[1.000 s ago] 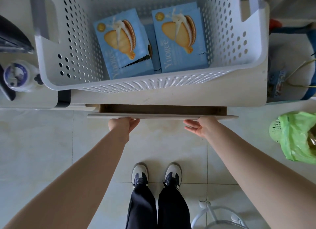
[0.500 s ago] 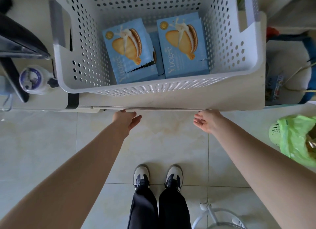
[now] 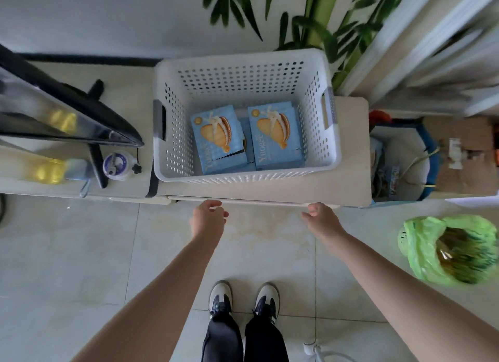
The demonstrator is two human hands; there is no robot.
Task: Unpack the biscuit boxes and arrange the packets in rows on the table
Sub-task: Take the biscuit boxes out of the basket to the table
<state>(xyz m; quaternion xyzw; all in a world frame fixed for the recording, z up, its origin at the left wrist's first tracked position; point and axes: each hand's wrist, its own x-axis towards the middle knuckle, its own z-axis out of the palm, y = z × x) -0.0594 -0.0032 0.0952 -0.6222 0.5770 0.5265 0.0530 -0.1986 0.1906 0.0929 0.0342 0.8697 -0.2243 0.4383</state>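
Observation:
Two light blue biscuit boxes lie flat in a white perforated basket (image 3: pixel 318 161) on a small beige table (image 3: pixel 348 183). The left box (image 3: pixel 216 140) has a torn flap along its lower edge; the right box (image 3: pixel 275 137) sits beside it, and more blue boxes show underneath. My left hand (image 3: pixel 206 218) and my right hand (image 3: pixel 321 218) hover just below the table's front edge, where a drawer front (image 3: pixel 253 199) sits nearly flush. Both hands are loosely curled and hold nothing.
A black screen on a stand (image 3: pixel 67 124) and a round white container (image 3: pixel 117 165) sit on the counter to the left. A green plastic bag (image 3: pixel 451 251) lies on the floor at right, near a blue-rimmed bin (image 3: pixel 399 156). Bamboo leaves rise behind the basket.
The drawer under the table, pulled out a second ago, is now pushed in. Both hands have come off its front. The view has pulled back and tilted up.

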